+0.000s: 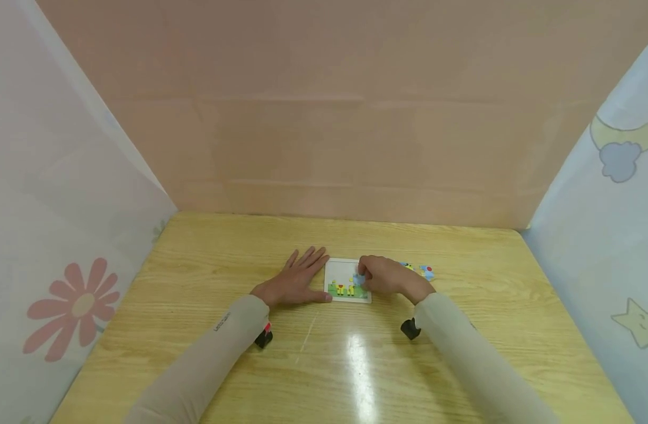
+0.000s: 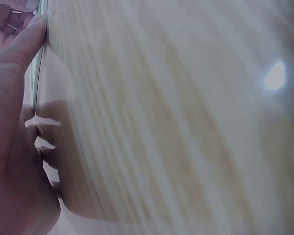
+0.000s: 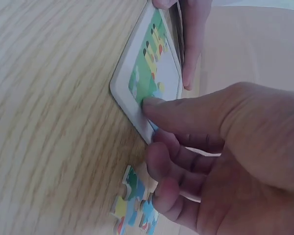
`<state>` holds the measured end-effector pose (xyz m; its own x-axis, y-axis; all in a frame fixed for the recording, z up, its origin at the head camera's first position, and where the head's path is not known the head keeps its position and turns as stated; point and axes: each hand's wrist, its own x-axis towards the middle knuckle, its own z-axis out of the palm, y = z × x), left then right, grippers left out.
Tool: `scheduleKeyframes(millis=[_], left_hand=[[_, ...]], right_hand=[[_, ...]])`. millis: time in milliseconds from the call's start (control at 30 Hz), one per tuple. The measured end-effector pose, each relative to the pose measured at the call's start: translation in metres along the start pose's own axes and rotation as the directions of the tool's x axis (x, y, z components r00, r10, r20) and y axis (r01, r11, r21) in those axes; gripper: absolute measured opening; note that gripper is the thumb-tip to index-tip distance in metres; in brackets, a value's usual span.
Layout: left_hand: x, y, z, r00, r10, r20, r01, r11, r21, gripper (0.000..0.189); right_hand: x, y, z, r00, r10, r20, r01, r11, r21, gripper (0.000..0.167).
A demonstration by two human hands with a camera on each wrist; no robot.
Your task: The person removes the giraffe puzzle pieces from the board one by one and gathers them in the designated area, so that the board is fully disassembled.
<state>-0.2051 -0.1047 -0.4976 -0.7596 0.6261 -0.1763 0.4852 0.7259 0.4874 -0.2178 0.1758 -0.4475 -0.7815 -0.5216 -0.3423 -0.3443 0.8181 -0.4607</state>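
A small jigsaw puzzle in a white-rimmed tray (image 1: 338, 271) lies on the table, its lower part filled with green pieces and yellow animal figures. My left hand (image 1: 294, 282) lies with fingers spread at the tray's left side, thumb at the near left corner. On the opposite side, my right hand (image 1: 386, 274) reaches over the tray's right edge with curled fingers. It pinches a light-blue puzzle piece (image 1: 358, 279) close over the green row, partly hidden by the fingers. In the right wrist view the thumb tip (image 3: 154, 107) is right at the green pieces (image 3: 143, 81).
Several loose puzzle pieces (image 1: 426, 271) lie on the wooden table (image 1: 239, 253) to the right of the tray, partly behind the right hand. A brown panel (image 1: 324, 147) stands along the back edge, with printed sheets (image 1: 85, 224) at both sides.
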Motion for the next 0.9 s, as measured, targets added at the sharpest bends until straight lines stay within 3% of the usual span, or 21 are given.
scheduleKeyframes(millis=[267,500,700,900], left_hand=[[0.0,-0.002,0.001,1.0,-0.003,-0.003,0.003,1.0,-0.004,0.105],[0.001,-0.002,0.001,1.0,0.003,-0.002,-0.003,1.0,0.016,0.105],[0.0,-0.001,0.001,1.0,0.005,-0.014,-0.004,1.0,0.023,0.105],[0.0,0.0,0.002,1.0,-0.005,-0.009,0.005,1.0,0.026,0.105]], right_hand=[[-0.002,-0.002,0.006,0.996,0.01,-0.084,-0.012,1.0,-0.027,0.022],[-0.005,0.001,0.01,0.998,-0.005,-0.059,0.009,0.997,0.071,0.013],[-0.007,0.002,0.01,0.997,-0.056,-0.061,0.06,0.997,0.055,0.016],[-0.012,0.004,0.015,0.991,-0.076,-0.111,0.078,0.997,0.015,0.019]])
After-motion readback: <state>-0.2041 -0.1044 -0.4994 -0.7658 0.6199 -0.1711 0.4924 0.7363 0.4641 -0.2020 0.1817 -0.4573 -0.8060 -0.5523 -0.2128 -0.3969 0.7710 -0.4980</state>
